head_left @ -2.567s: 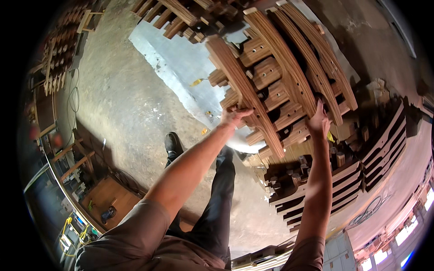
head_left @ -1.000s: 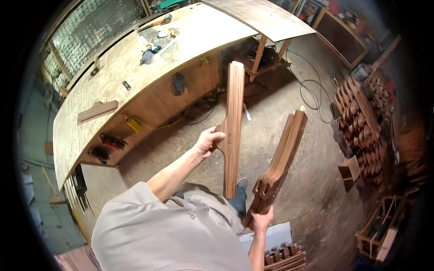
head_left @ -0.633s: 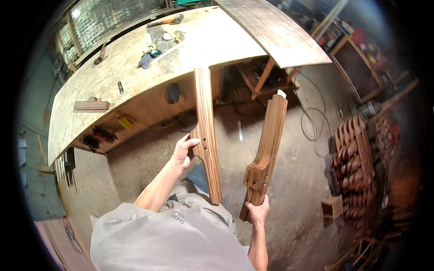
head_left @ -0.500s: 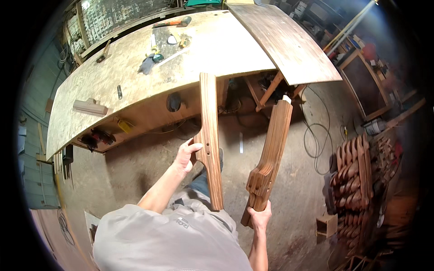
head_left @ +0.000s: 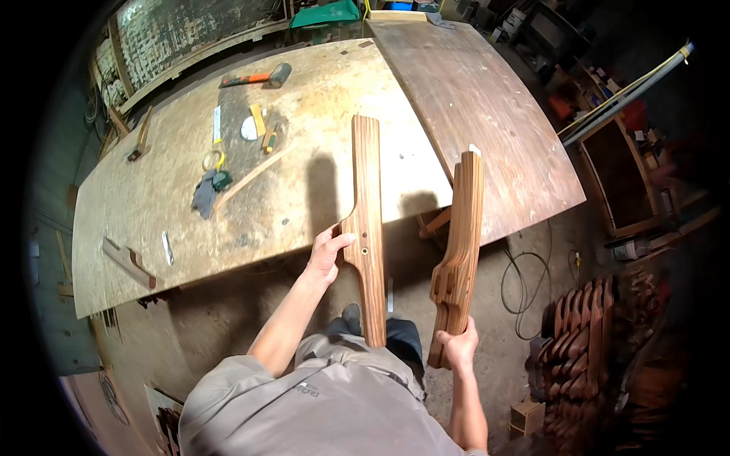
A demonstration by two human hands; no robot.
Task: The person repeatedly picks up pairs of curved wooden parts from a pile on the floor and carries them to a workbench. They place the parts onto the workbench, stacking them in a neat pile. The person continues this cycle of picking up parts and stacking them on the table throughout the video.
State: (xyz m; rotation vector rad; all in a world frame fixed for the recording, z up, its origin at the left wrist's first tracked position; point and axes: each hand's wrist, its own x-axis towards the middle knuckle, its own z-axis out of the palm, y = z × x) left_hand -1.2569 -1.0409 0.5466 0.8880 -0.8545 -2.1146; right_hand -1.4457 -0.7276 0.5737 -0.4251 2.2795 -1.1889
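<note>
Gripped at its wider middle by my left hand [head_left: 327, 254], a long striped-brown wooden furniture part [head_left: 368, 171] stands nearly upright in front of me. Two small round holes show in its face, beside my thumb. My right hand [head_left: 459, 346] is closed around the lower end of a second, thicker wooden furniture part [head_left: 466, 205]. This one leans slightly right, has a stepped block partway down and a pale tip at its top. It may be more than one piece held together; I cannot tell. The two parts are apart from each other.
Ahead is a large worktable [head_left: 334, 76] with a mallet [head_left: 258, 78], a tape roll [head_left: 214, 159], grey gloves [head_left: 204, 194], a wooden strip [head_left: 251, 178] and a small wooden piece [head_left: 129, 262]. A brown board [head_left: 487, 99] adjoins it. Stacked wooden parts [head_left: 578, 334] and a cable [head_left: 525, 296] lie right.
I have moved closer to the worktable, and both wooden parts now reach in front of its top and the brown board. Each hand keeps its hold.
</note>
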